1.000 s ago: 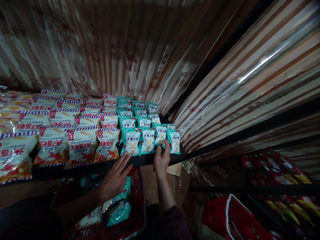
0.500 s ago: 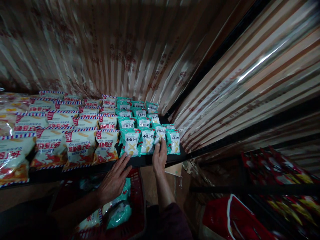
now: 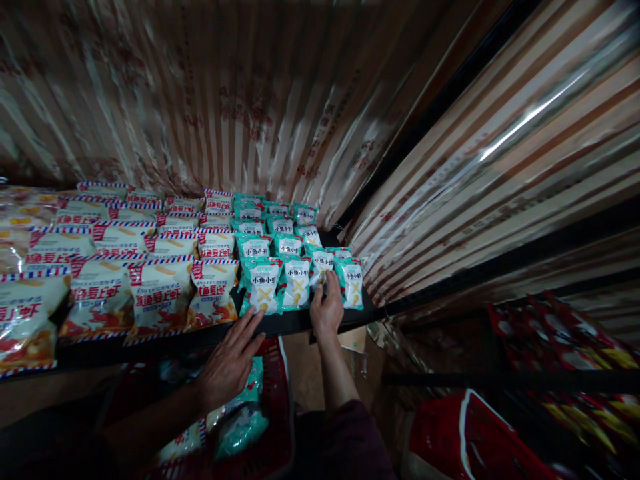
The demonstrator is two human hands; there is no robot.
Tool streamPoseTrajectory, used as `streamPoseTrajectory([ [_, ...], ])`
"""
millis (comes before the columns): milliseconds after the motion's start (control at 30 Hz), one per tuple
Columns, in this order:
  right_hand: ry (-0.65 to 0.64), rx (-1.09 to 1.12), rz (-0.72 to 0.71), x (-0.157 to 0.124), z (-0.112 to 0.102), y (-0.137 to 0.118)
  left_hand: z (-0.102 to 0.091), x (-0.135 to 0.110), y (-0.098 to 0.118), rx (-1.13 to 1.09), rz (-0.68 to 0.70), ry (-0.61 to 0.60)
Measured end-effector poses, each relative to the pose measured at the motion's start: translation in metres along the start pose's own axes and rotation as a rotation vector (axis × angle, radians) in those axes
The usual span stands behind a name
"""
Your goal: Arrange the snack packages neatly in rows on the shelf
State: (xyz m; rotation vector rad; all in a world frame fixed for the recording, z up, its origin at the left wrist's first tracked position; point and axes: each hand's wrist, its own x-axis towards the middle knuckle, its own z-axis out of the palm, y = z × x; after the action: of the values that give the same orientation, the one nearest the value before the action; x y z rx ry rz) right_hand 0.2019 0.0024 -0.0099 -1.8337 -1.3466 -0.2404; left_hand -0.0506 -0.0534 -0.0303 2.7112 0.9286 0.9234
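A teal packet, 3rd of 4 in the front row, stands upright at the front edge of a dark shelf, w/ more teal rows lined up behind it to the back. We have our right hand up against its face, fingers close together and laid on the wrapper. Whether the thumb pinches it, we cannot tell. Our left hand lies flat, fingers spread apart, palm down on the shelf lip just below the 1st teal packet, holding nothing.

We read this as the squaring-up stage: packets are already on the shelf and the front row is being set straight. A further nudge calls for a light touch, since the bags are puffy, stand loosely and lean on their neighbours.

Left of the teal block, red-and-white packets fill the rest of the shelf in matching rows. Below, approx. under our left wrist, a red basket holds a few more teal and red-and-white bags. A 2nd red basket sits lower right, near a rack of red bags. Striped foil sheeting covers the back and the right side.
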Motion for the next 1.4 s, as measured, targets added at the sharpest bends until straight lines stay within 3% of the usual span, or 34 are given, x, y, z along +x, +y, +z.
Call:
streamPoseTrajectory([
  [300,-0.004,-0.045,-0.125,0.010,-0.002,-0.005,-0.004,0.016,0.006,0.030,0.107,0.101],
  [500,-0.035,-0.096,-0.137,0.013,-0.001,0.000,-0.017,0.049,0.000,0.078,-0.001,0.190],
  [667,-0.040,-0.134,-0.175,0.015,0.001,0.002,-0.020,0.062,-0.004,0.088,-0.043,0.224],
  [900,-0.029,-0.174,-0.171,0.016,0.003,0.003,-0.019,0.060,-0.002,0.053,0.018,0.196],
  [1400,-0.058,-0.146,-0.116,0.019,0.008,0.002,-0.020,0.051,-0.015,0.020,-0.024,0.174],
])
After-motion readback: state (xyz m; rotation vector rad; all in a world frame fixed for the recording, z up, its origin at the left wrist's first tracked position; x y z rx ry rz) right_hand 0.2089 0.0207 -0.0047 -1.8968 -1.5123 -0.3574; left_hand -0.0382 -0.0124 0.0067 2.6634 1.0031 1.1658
